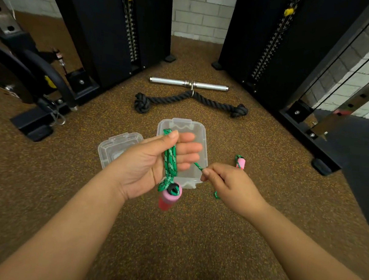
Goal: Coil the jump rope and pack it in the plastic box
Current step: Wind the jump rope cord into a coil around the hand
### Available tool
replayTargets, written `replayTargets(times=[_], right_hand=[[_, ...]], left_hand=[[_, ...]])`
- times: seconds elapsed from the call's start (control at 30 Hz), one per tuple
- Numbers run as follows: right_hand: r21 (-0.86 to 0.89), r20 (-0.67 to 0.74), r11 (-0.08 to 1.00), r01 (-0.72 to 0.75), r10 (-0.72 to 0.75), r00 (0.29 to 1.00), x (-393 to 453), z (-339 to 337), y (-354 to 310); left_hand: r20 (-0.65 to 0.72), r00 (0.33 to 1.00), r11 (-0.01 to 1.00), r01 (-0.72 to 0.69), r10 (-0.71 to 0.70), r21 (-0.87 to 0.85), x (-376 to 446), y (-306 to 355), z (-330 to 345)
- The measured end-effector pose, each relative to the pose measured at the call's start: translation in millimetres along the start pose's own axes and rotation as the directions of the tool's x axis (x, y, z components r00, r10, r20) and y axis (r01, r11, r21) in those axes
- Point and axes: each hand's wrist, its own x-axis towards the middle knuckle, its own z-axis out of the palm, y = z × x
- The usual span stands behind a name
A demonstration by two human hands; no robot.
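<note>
My left hand [155,159] is held palm-up over the floor, with several loops of the green jump rope [170,161] wound around its fingers. One pink handle [170,196] hangs below that hand. My right hand [226,183] pinches a loose strand of the same rope just to the right. The other pink handle [240,163] lies on the floor beyond my right hand. The clear plastic box [199,132] sits open on the floor behind my left hand, partly hidden by it. Its clear lid [112,147] lies to the left.
A metal bar [168,81] and a black rope attachment [215,103] lie on the brown speckled floor beyond the box. Black weight-stack columns [113,28] stand at left and right, and a machine base [32,123] sits at far left.
</note>
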Motion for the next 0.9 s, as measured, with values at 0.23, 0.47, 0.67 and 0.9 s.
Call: replayTargets(times=[0.23,0.47,0.67,0.9], right_hand=[[-0.187,0.048,0.950,0.252,-0.247,0.968,-7.6,-8.2,-38.5],[-0.173,0.026,0.865,0.471,-0.474,0.880,-11.1,-20.4,-65.8],[-0.059,-0.030,0.898,0.436,-0.439,0.898,-4.0,-41.5,-71.2],[0.030,-0.144,0.972,0.232,-0.225,0.964,8.3,-45.7,-45.3]], left_hand=[[-0.178,0.976,0.990,-0.134,0.124,-0.045,9.2,-3.0,-6.0],[-0.144,0.988,0.995,0.049,-0.061,-0.087,8.8,-4.7,-5.3],[0.091,0.953,0.908,0.241,-0.288,0.343,-4.5,-12.5,13.2],[0.345,0.840,0.879,0.280,-0.419,0.385,-5.1,-14.1,11.1]])
